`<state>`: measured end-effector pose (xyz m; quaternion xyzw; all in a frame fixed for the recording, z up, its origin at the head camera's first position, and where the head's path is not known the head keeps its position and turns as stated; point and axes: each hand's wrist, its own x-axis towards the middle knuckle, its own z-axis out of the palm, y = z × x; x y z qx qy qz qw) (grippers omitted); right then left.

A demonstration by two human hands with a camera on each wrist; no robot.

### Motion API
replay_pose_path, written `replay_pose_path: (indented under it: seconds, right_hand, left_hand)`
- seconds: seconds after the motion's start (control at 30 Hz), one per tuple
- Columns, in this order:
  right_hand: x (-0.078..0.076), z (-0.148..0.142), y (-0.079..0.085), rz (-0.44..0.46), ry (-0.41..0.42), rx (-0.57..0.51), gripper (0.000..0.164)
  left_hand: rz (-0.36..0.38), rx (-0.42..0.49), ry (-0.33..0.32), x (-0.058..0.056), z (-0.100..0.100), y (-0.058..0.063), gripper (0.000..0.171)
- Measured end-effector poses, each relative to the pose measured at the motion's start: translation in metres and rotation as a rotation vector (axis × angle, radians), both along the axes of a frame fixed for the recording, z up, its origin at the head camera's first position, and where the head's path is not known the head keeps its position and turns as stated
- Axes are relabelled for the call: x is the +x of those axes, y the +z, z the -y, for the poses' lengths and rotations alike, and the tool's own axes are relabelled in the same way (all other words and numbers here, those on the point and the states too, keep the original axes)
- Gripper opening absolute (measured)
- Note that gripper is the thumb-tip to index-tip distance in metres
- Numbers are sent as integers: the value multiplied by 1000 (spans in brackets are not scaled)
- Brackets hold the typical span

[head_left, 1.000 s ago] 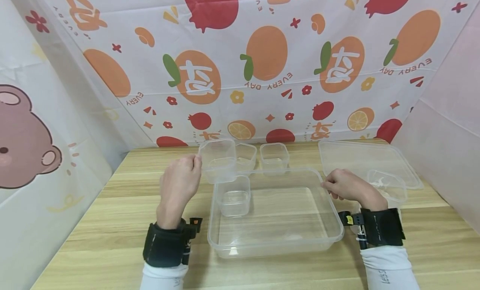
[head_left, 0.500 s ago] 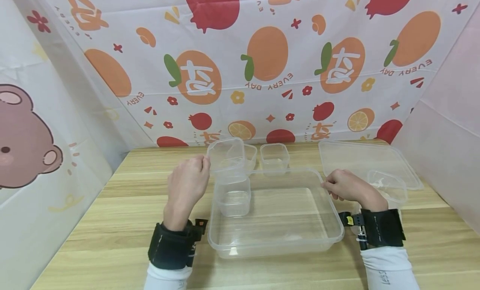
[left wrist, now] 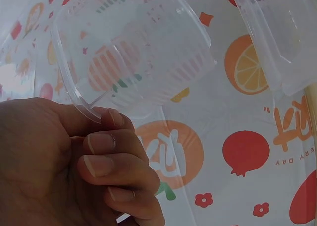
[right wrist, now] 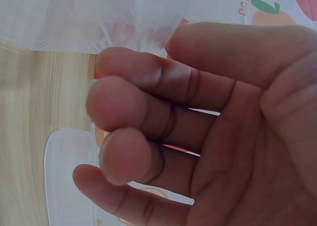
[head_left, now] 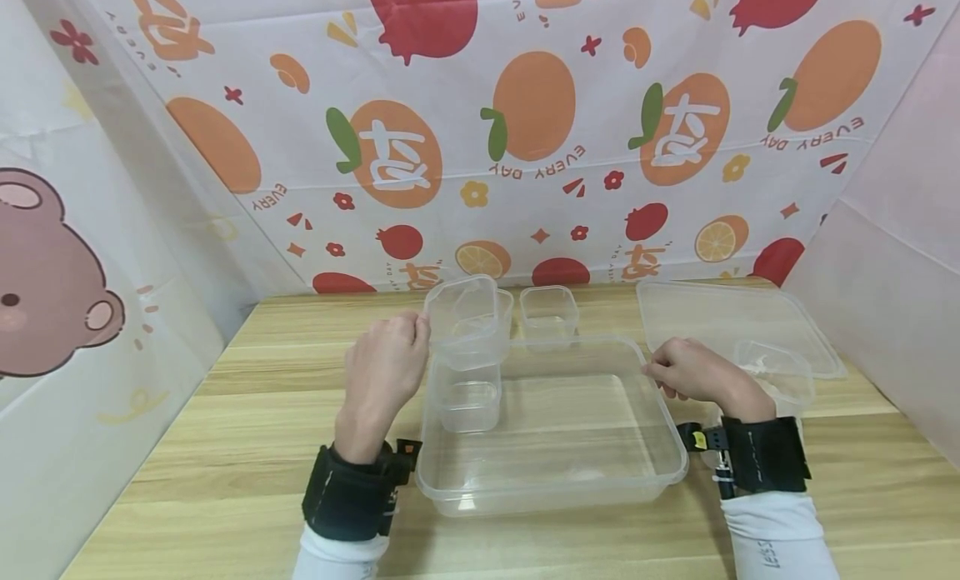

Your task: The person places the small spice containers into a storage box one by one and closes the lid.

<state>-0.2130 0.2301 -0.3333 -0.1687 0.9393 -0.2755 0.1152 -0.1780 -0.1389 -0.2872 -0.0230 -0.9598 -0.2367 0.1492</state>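
My left hand (head_left: 384, 367) pinches the rim of a small clear plastic container (head_left: 463, 317), thumb against forefinger. In the left wrist view this container (left wrist: 133, 52) is tilted, its rim at the fingertips. It hangs over the back left corner of a large clear rectangular plastic box (head_left: 555, 484). Inside that box, at its left side, stands another small clear container (head_left: 471, 413), partly covered in view by the held one. My right hand (head_left: 693, 370) pinches the box's right rim between thumb and forefinger, the other fingers loosely curled in the right wrist view.
Behind the box stand two more small clear containers, one (head_left: 551, 309) plainly seen, the other (head_left: 506, 317) partly behind the held one. A large clear lid (head_left: 720, 313) lies at the back right, with a small clear container (head_left: 780, 376) by the right wrist. A printed cloth (head_left: 532, 222) closes the back.
My left hand has moved to the right with the small container, bringing it farther over the large box's back left corner. The right hand has stayed on the box rim.
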Motion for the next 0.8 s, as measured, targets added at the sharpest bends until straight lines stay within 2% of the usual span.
replay_pose_path:
  seconds: [0.33, 0.8]
  right_hand:
    - [0, -1, 1, -1, 1, 5, 33]
    - [0, -3, 0, -4, 0, -4, 34]
  left_hand:
    - [-26, -4, -14, 1, -4, 0, 45]
    - [-18, -53, -21, 3, -3, 5, 43]
